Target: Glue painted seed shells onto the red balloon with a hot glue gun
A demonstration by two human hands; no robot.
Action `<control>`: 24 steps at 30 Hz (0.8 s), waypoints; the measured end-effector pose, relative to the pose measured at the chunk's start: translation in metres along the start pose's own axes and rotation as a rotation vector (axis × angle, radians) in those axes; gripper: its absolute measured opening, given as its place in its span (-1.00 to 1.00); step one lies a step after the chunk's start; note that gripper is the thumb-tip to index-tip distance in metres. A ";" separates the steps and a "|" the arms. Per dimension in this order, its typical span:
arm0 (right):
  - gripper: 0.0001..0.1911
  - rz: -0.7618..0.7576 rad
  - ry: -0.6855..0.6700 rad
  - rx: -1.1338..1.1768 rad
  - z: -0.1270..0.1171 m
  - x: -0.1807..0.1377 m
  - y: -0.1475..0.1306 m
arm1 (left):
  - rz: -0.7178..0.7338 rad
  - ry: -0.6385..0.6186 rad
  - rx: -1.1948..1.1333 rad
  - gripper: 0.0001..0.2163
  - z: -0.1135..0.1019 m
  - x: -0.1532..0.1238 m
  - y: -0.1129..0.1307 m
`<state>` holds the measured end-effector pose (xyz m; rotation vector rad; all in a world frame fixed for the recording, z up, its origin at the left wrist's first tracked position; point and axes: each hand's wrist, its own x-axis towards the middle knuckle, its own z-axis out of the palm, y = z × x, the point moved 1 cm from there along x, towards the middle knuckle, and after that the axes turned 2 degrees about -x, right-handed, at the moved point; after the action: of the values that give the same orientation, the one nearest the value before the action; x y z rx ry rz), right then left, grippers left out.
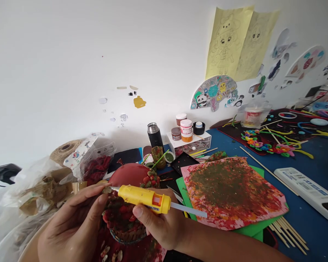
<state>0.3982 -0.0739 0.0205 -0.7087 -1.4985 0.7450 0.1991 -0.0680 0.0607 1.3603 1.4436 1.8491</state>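
My right hand (164, 225) grips a yellow hot glue gun (142, 197), with a translucent glue stick (190, 210) poking out of its back end. The nozzle points left, at a small greenish-brown shell-like piece (107, 189) pinched between the fingertips of my left hand (76, 218). Whether nozzle and piece touch, I cannot tell. Under the glue gun stands a basket (128, 236) with red and dark green painted pieces (116, 218) around its upper part. A smooth red dome (131, 174) rises behind, with a red and green cluster (151, 179) at its right side.
Loose shell-like pieces (117, 255) lie below. Paint-smeared pink paper (224, 193) rests on green sheets at right, near wooden sticks (288, 233) and a white device (307, 193). Behind stand a black flask (155, 136) and paint jars (186, 129). Plastic bags (13, 211) crowd the left.
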 end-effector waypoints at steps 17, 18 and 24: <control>-0.23 0.006 -0.022 0.007 0.000 -0.002 0.001 | -0.013 0.020 0.038 -0.63 -0.003 -0.001 -0.002; -0.23 0.012 -0.027 0.007 0.000 -0.002 0.000 | -0.008 0.022 0.036 -0.63 -0.003 -0.001 -0.002; -0.19 0.047 -0.049 -0.002 0.000 -0.003 0.000 | 0.019 0.025 0.050 -0.64 -0.003 0.000 -0.001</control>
<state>0.3987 -0.0767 0.0189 -0.7335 -1.5315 0.8015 0.1963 -0.0688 0.0596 1.3835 1.5036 1.8606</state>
